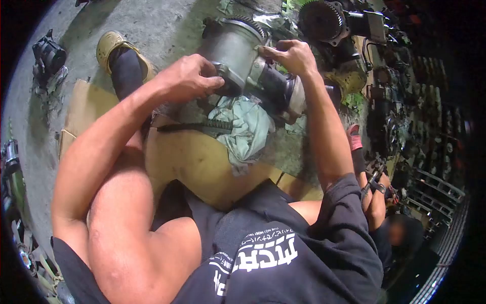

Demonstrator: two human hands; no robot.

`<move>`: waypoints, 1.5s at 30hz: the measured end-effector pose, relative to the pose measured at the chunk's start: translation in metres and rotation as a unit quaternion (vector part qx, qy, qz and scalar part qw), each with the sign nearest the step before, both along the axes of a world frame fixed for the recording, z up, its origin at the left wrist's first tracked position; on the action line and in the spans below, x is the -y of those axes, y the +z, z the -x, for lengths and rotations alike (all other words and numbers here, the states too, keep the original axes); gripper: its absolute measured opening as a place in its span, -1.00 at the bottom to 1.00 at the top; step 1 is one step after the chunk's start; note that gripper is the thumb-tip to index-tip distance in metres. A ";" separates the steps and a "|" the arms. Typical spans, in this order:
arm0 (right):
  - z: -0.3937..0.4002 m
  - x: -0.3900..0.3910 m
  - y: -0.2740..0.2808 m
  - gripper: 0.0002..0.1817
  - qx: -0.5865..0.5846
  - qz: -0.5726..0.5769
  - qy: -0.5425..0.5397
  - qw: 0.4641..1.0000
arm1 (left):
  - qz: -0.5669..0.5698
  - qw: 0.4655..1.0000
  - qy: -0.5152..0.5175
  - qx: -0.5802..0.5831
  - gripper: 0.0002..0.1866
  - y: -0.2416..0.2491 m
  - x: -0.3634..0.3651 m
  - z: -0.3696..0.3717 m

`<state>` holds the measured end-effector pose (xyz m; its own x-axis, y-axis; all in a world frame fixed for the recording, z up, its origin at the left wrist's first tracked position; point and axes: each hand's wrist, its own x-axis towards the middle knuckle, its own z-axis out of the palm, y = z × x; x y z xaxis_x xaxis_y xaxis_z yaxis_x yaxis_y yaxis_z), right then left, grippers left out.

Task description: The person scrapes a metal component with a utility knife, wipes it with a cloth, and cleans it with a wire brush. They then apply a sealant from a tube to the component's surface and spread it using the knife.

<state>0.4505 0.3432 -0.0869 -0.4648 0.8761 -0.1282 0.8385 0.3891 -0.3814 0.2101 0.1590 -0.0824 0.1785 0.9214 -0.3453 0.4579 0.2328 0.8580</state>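
Observation:
A grey metal machine part (230, 48) with a toothed gear at its top end lies on the concrete floor. My left hand (195, 78) is at its lower left, thumb and fingers pinched at the round flange edge; whether anything small is between them is hidden. My right hand (293, 57) touches the part's right side, thumb and index finger closed near a small fitting. A black cylindrical section (273, 86) joins the part below that hand. A crumpled pale cloth (243, 129) and a black wire brush (202, 126) lie nearer my body.
Another geared machine part (321, 23) stands at the upper right. Cardboard (197, 157) lies under my legs. A dark part (49, 53) sits at the far left. At the right, a co-worker (377, 202) is near rows of metal parts (425, 116).

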 end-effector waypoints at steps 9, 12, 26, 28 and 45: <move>0.007 0.006 0.003 -0.28 -0.007 0.169 0.084 0.982 | 0.002 1.000 -0.006 -0.007 -0.58 -0.004 0.001 0.003; 0.002 -0.001 0.003 -0.29 0.006 0.072 0.040 0.997 | 0.000 1.000 -0.012 -0.004 -0.59 -0.003 -0.002 0.002; 0.009 0.010 0.013 -0.28 0.000 0.061 0.027 0.998 | 0.015 1.000 -0.010 -0.018 -0.59 -0.005 -0.003 0.003; 0.006 0.012 0.013 -0.26 0.004 0.130 0.052 0.990 | 0.019 1.000 0.001 0.004 -0.59 -0.006 -0.001 0.002; 0.010 0.016 0.023 -0.24 0.033 0.147 0.024 0.988 | 0.011 1.000 0.007 0.001 -0.56 -0.006 0.000 0.002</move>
<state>0.4407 0.3273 -0.0641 -0.4875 0.7733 -0.4054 0.8486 0.3102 -0.4286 0.2077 0.1593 -0.0886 0.1652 0.9162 -0.3652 0.4532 0.2583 0.8532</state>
